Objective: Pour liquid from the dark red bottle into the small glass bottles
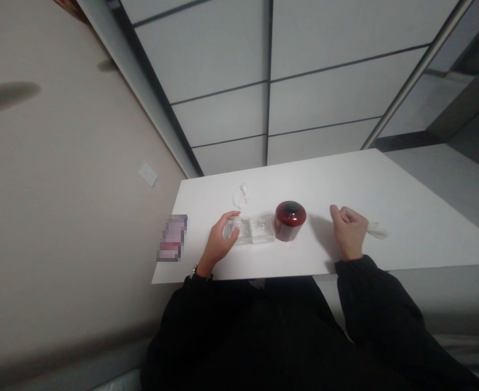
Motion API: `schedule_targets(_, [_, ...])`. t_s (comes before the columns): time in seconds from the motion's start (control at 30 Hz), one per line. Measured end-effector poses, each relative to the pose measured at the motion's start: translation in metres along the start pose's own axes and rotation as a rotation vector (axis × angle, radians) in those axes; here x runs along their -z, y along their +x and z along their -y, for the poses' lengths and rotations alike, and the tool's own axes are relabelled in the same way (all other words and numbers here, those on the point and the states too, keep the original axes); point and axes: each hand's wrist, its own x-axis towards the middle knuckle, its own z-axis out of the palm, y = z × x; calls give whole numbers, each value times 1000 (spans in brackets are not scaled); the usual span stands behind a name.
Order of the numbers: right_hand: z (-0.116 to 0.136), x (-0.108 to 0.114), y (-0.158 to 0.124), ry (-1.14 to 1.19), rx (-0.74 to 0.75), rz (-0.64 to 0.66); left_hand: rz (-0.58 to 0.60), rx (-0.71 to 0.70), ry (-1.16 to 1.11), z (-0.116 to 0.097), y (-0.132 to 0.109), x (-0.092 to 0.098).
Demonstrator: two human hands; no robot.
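My left hand [222, 238] is curled round the left end of a clear, see-through container [256, 230] lying on the white table. A small round clear part shows between its thumb and fingers. Touching or very close to the container's right end stands a dark red jar [290, 221] with a black-topped lid. My right hand [350, 231] is raised over the table right of the jar, its fingers curled in and closed. A pale, thin item [377, 230] shows just beyond its wrist side; whether the hand grips it is unclear.
Behind the container, a small white item with a thin cord [243, 191] lies on the white table [329, 179]. A blurred-out pinkish flat object [173, 238] is at the table's left edge. A wall stands at the left, and panelled sliding doors are behind.
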Motion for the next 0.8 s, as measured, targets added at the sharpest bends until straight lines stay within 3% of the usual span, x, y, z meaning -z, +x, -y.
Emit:
schedule_targets(0.17, [1,-1,0,-1,5,-8,-26,40,-101,11,0,-7])
schedule_targets(0.3, [2,-1,0,-25,-3,-5,58,39,-68,13,2,-6])
schedule_targets(0.43, [3,0,0,-27,6,0,30,100,-152,12,0,-5])
schedule_targets(0.8, [11,-2,-2,-14,-36,-17,7,106,-213,16,0,-9])
